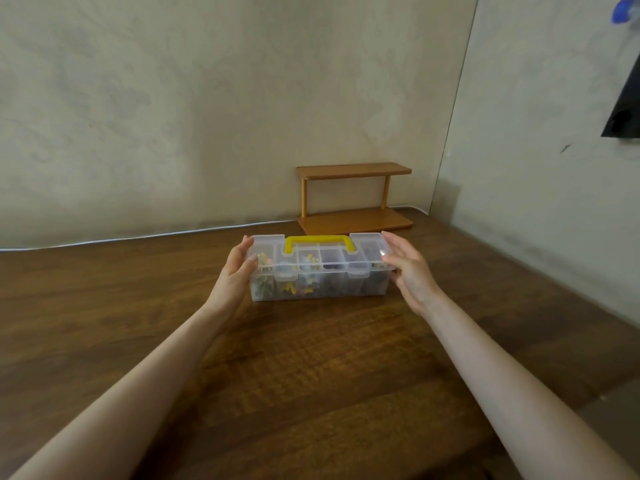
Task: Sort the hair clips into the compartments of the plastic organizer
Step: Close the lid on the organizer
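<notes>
A clear plastic organizer (341, 284) with a yellow handle (320, 243) stands on the wooden table, its lid down. Small coloured hair clips (304, 271) show through its walls in several compartments, mostly toward the left. My left hand (237, 268) holds the organizer's left end, thumb on the lid and fingers round the far corner. My right hand (407, 268) is at the right end, fingers fairly straight against the lid's edge and side wall.
A small two-tier wooden shelf (355, 199) stands behind the organizer against the wall. A white cable (138, 237) runs along the table's back edge. A wall closes in the right side, with a dark object (623, 105) hanging on it.
</notes>
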`<state>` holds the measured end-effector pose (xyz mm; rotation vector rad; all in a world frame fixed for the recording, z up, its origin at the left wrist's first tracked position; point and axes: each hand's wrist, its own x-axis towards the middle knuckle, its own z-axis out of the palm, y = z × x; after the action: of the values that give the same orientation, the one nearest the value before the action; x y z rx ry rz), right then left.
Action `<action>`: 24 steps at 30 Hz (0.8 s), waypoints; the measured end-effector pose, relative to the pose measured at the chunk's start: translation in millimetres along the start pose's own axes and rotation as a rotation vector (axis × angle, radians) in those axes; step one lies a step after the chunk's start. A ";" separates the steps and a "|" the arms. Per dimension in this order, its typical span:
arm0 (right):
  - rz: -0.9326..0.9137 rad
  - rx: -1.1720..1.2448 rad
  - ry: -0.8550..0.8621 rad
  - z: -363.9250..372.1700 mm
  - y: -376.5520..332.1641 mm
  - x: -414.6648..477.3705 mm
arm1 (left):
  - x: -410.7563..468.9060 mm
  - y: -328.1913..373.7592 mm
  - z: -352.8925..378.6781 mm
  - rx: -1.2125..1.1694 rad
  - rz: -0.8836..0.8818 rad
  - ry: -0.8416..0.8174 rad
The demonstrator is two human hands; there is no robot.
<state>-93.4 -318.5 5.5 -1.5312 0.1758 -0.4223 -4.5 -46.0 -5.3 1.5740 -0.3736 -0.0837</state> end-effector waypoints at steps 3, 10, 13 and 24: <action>-0.011 -0.035 0.004 0.7 -0.7 -0.8 | -0.6 2.8 0.6 0.041 -0.002 -0.005; -0.048 -0.163 0.065 11.9 2.2 -13.7 | -9.1 11.9 16.8 0.190 0.050 0.079; -0.019 -0.208 0.094 15.8 -2.7 -12.4 | -9.3 12.9 27.5 0.283 0.001 0.155; 0.059 -0.229 0.149 30.2 -3.1 -3.8 | -3.2 15.2 36.6 0.299 -0.006 0.256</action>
<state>-86.2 -289.0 9.4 -1.7146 0.3964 -0.4822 -20.6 -80.1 7.4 1.8546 -0.1850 0.1764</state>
